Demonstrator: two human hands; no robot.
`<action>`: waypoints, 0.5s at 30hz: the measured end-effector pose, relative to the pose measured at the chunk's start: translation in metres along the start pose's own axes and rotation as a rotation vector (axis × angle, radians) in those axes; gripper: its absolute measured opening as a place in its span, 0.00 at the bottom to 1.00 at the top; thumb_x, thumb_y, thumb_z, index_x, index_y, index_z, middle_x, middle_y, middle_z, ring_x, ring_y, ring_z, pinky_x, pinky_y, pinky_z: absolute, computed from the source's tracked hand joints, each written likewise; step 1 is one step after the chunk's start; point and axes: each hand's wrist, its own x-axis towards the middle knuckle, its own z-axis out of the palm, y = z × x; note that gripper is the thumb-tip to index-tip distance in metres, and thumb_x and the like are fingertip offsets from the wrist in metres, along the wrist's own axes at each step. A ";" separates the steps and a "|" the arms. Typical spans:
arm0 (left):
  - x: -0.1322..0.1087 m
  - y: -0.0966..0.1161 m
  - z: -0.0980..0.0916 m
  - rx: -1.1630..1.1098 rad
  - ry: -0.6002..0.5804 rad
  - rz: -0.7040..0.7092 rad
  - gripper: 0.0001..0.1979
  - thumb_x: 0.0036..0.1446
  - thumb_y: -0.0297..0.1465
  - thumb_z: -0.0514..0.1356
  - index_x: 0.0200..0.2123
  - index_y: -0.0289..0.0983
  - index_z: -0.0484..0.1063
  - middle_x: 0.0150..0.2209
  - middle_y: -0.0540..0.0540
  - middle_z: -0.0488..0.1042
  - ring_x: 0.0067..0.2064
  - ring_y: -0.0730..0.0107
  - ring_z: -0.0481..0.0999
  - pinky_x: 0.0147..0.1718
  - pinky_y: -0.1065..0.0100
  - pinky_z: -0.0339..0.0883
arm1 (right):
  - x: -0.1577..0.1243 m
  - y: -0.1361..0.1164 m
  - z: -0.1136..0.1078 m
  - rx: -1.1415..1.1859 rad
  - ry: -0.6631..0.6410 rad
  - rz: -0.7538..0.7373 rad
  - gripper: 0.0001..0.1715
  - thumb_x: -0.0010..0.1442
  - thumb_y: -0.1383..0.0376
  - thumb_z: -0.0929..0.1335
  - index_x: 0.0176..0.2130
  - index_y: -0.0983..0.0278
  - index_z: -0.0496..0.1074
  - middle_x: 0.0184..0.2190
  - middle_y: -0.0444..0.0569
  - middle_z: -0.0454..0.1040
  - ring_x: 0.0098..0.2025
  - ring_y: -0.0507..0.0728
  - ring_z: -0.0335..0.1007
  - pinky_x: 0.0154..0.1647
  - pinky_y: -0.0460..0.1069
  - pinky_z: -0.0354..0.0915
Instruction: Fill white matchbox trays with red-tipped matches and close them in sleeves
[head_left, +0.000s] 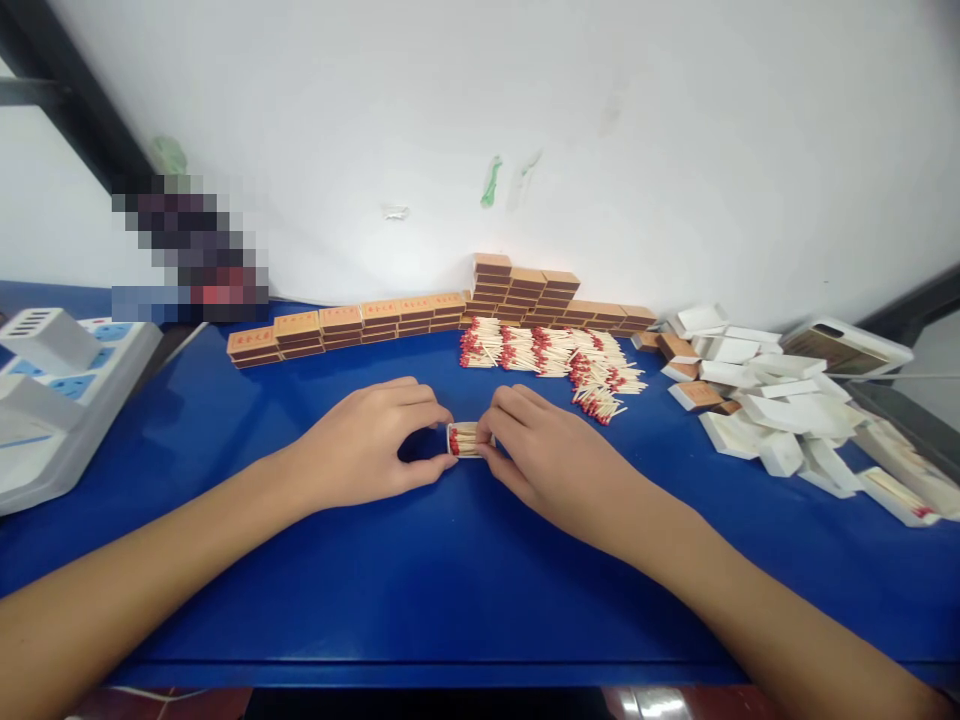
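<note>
A small white matchbox tray [470, 425] lies on the blue table between my hands, filled with red-tipped matches [463, 440] whose heads point left. My left hand [375, 435] is curved, its thumb and index fingertips holding the tray's left end. At the right end, the fingers of my right hand [536, 445] close on the tray and cover part of the matches. Just beyond my hands, loose matches [551, 350] lie in several heaps. Farther back stands a row of closed brown matchboxes [382, 318], stacked higher in the middle [525, 288].
On the right are a pile of empty white matchbox trays [795, 410], some brown sleeves [697, 395], a tray with a few matches [896, 495] and a phone-like object [847, 345]. A white power strip [112, 400] sits at left. A white wall [600, 130] rises behind.
</note>
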 end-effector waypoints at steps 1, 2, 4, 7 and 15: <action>0.000 0.000 0.000 0.000 -0.003 -0.001 0.09 0.70 0.36 0.65 0.46 0.37 0.81 0.40 0.46 0.81 0.44 0.60 0.79 0.43 0.60 0.71 | 0.000 -0.001 -0.001 0.008 -0.005 0.002 0.13 0.77 0.70 0.62 0.42 0.67 0.75 0.41 0.57 0.76 0.43 0.63 0.73 0.45 0.57 0.73; 0.000 0.000 0.000 0.000 -0.005 -0.001 0.09 0.70 0.36 0.65 0.46 0.37 0.81 0.40 0.46 0.81 0.44 0.60 0.79 0.43 0.60 0.71 | -0.001 0.000 -0.001 0.027 -0.008 0.005 0.13 0.77 0.70 0.62 0.43 0.67 0.75 0.42 0.57 0.76 0.43 0.62 0.74 0.45 0.57 0.73; 0.000 0.000 -0.001 0.001 -0.006 -0.001 0.10 0.70 0.37 0.65 0.46 0.37 0.81 0.41 0.45 0.81 0.44 0.60 0.79 0.43 0.60 0.72 | -0.003 0.005 -0.003 0.090 0.002 0.024 0.11 0.76 0.69 0.63 0.45 0.65 0.75 0.43 0.56 0.77 0.44 0.62 0.75 0.45 0.56 0.73; 0.000 0.000 -0.002 -0.003 -0.014 -0.010 0.11 0.70 0.37 0.65 0.48 0.38 0.82 0.41 0.45 0.82 0.44 0.60 0.79 0.44 0.60 0.72 | -0.009 0.028 -0.005 0.156 0.052 0.091 0.07 0.75 0.68 0.65 0.44 0.61 0.74 0.43 0.53 0.77 0.44 0.61 0.75 0.44 0.55 0.71; -0.003 -0.002 -0.006 0.002 -0.023 -0.032 0.12 0.70 0.39 0.65 0.49 0.40 0.83 0.43 0.44 0.83 0.45 0.59 0.80 0.44 0.60 0.73 | -0.029 0.119 0.006 0.020 0.099 0.332 0.09 0.71 0.65 0.67 0.38 0.61 0.77 0.36 0.54 0.74 0.38 0.62 0.72 0.40 0.55 0.65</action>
